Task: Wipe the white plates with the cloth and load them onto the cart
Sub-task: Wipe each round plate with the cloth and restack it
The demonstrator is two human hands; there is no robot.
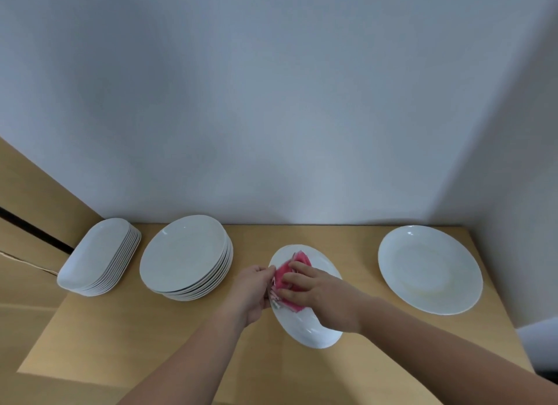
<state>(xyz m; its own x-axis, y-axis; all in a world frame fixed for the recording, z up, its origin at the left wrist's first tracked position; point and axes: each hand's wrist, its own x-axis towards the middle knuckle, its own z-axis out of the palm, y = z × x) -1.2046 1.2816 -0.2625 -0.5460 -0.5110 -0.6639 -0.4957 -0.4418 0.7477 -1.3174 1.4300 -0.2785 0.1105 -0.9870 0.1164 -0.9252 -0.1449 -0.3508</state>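
Note:
A white plate [314, 329] is tilted up on the wooden table in front of me. My left hand [252, 290] grips its left rim. My right hand [320, 296] presses a pink cloth [294, 268] against the plate's face, fingers spread over the cloth. Left of it stands a stack of several round white plates [184, 256]. Further left sits a stack of several oblong white dishes [96, 255]. One round white plate [430, 268] lies flat on the right. No cart is in view.
The wooden table [151, 344] meets a grey-white wall [271, 118] at the back and on the right. A wooden panel [30, 199] with a dark gap stands at the left.

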